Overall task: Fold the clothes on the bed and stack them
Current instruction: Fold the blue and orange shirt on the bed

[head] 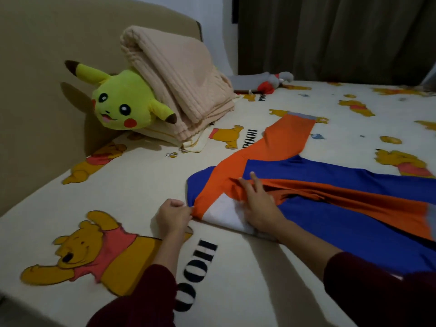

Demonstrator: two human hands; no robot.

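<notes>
While the orange, blue and white jacket (330, 185) lies spread across the right half of the bed (146, 185), the person works at its near left end with both hands. The left hand (173, 214) is curled into a tight grip, its fingers pinching the orange edge of the garment where it meets the bedsheet. The right hand (258, 206) lies on top of the jacket just beside it, fingers mostly straight and spread, pressing the orange band and the white panel flat rather than closing round anything. One orange sleeve (285, 135) with a grey cuff reaches away from the body of the jacket toward the far side of the bed, lying flat on the sheet. Both forearms wear dark maroon sleeves (368, 291). The sheet is cream with a yellow cartoon bear in a red top printed over and over. At the head of the bed, well apart from the jacket, a yellow Pikachu plush (122, 102) leans against the beige headboard (47, 74), partly tucked under a folded peach ribbed blanket (179, 83) that sits on a pale pillow. Farther back, a grey and red soft toy (271, 82) lies near the wall, with dark curtains (342, 36) hanging behind it.
</notes>
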